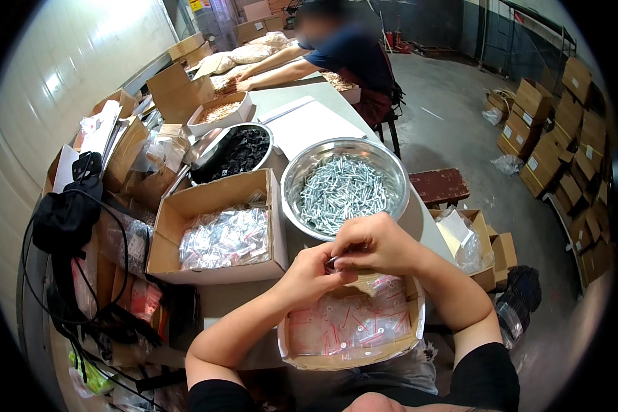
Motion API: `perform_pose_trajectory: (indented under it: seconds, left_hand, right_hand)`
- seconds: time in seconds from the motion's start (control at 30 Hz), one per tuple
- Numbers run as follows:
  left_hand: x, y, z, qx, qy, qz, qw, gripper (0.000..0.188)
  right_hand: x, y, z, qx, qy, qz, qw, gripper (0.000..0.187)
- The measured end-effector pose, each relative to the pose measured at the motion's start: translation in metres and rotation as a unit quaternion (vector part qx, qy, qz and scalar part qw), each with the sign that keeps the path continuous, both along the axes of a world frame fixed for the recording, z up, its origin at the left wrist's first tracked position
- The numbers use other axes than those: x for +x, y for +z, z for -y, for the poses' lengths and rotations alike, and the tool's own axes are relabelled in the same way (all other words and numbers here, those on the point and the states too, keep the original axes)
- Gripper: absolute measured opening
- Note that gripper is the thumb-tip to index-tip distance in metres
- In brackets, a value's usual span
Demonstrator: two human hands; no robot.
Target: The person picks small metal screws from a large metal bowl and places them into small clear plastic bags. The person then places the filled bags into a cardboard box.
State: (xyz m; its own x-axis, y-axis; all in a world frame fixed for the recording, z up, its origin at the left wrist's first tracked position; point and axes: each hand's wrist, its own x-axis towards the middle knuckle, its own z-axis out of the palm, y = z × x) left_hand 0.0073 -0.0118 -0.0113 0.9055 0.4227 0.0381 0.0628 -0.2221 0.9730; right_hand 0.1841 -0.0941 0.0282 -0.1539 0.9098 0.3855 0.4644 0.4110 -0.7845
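Observation:
My left hand and my right hand meet over the near rim of a metal bowl full of silvery screws. Both have their fingers pinched together around something small and dark, too hidden to name. Below them, close to my body, a shallow cardboard box holds flat clear plastic bags with red lines. Left of the bowl stands a deeper cardboard box with a heap of small filled clear bags.
Behind the deeper box is a bowl of black pieces with a metal scoop. Across the table a person reaches toward wooden pieces. A dark red stool and stacked cartons stand at right; a black bag hangs left.

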Motion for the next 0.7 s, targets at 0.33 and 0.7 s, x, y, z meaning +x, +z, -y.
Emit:
perform_pose_trajectory:
  seconds: [0.33,0.7]
  left_hand:
    - [0.001,0.004,0.0,-0.136,-0.019,0.062,0.989,0.024]
    - [-0.001,0.007,0.001,-0.089,-0.037,0.046,0.994,0.033]
  right_hand:
    - [0.009,0.008,0.002,-0.006,0.092,-0.006,0.996,0.016]
    - [-0.004,0.002,0.003,0.099,0.039,-0.006,0.994,0.017]
